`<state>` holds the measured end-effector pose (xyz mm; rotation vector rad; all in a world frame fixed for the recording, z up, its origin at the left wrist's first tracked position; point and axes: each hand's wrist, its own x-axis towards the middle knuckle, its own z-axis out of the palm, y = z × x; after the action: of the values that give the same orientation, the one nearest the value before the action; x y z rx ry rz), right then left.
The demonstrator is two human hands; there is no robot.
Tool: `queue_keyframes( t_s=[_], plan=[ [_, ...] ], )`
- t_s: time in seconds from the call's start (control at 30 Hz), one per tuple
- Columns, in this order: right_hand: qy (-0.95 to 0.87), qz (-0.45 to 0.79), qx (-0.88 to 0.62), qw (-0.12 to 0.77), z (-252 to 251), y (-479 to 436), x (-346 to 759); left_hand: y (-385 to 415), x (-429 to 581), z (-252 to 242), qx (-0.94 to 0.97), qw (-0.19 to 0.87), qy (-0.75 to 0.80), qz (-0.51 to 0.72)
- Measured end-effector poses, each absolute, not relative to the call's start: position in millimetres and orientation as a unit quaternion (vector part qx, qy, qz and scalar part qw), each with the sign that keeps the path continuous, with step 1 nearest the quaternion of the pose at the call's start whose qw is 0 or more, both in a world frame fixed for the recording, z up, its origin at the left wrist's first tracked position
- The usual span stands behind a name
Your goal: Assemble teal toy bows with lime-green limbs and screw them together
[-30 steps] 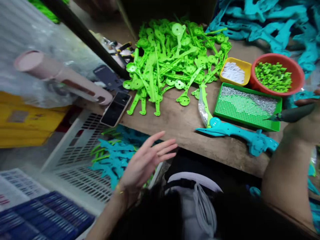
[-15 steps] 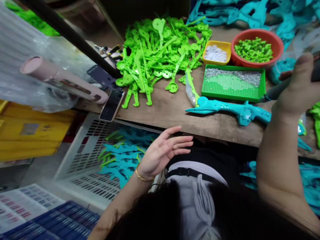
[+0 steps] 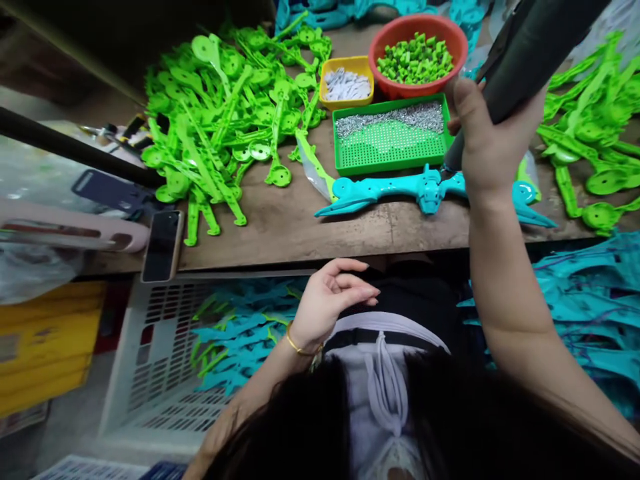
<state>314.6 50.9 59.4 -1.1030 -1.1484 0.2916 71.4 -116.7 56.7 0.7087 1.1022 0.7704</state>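
Observation:
My right hand (image 3: 493,143) is wrapped round a black electric screwdriver (image 3: 525,60). Its narrow end points down at a long teal plastic toy-bow-like part (image 3: 390,190), near the raised middle block; whether the tip touches, I cannot tell. The teal part lies flat along the front of the wooden table (image 3: 280,233), with bright green pieces and clear film at both ends. My forearm covers some of its right side. Below the table edge, over my lap, my left hand (image 3: 335,293) hangs with loosely bent fingers apart, holding nothing.
Behind the part stand a green tray (image 3: 395,167) of small silver screws, a yellow dish (image 3: 345,101) of white pieces and a red bowl (image 3: 420,90) of small green pieces. Green arms (image 3: 220,127) are heaped left. A phone (image 3: 163,245) overhangs the edge above a white crate (image 3: 130,400).
My right hand has brought the screwdriver over the middle of the teal part. My left hand's fingers have curled in more. The whole view has shifted to the right.

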Motion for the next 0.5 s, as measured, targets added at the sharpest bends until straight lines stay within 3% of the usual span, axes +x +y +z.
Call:
queue_keyframes(
  t_s=[0.23,0.5],
  plan=[
    [-0.519,0.126,-0.443,0.720,56,50,314,-85,82,52,0.194,0.733,0.478,0.443],
    [-0.518,0.135,-0.414,0.736,56,55,305,-81,66,56,0.248,0.738,0.477,0.408]
  ],
)
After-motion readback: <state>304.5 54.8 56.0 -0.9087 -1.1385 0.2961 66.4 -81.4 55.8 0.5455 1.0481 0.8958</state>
